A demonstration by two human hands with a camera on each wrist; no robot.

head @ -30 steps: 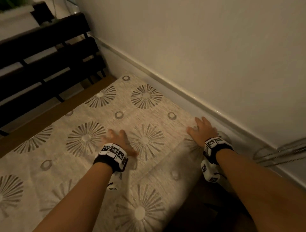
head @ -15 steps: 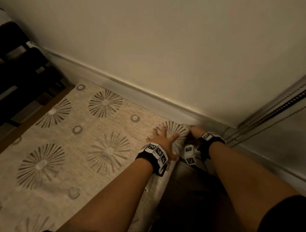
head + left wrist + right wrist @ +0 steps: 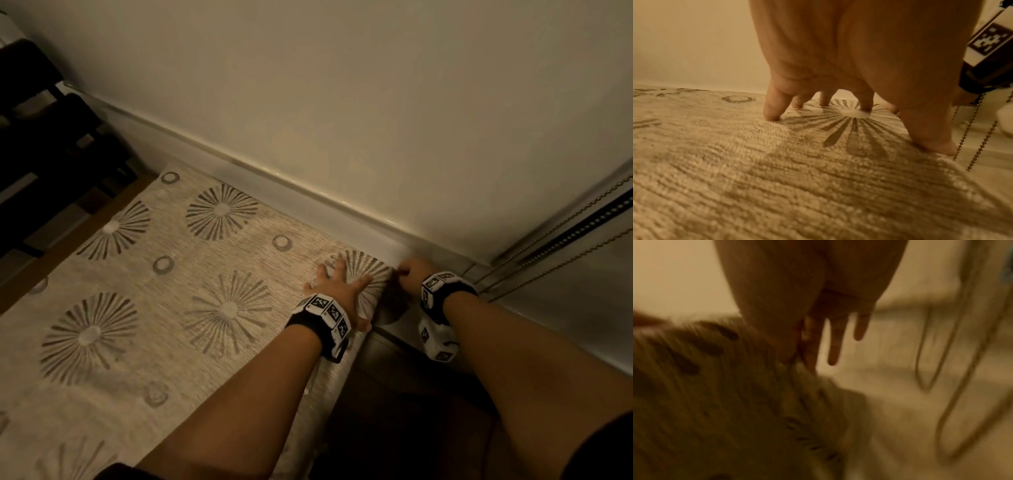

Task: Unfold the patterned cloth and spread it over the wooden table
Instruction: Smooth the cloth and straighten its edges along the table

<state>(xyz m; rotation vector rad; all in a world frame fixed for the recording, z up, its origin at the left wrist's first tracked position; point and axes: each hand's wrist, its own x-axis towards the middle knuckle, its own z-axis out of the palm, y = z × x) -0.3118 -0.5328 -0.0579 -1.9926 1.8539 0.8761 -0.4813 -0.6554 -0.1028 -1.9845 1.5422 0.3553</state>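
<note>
Dim, warm yellow light throughout — the head view falls off to near black at its left edge and bottom right, with straight lines bowed by the wide lens. The left wrist view is fairly sharp on the cloth [image 3: 777,170], where the fingers [image 3: 772,110] cast soft shadows. The right wrist view is heavily smeared — cloth and chain [image 3: 925,353] are streaks

The left hand [image 3: 337,291] presses spread, straight fingers onto the patterned cloth [image 3: 164,301] near its far corner. Just right of it, the right hand [image 3: 412,274] pinches that corner's edge, close under the wall [image 3: 342,102].
</note>
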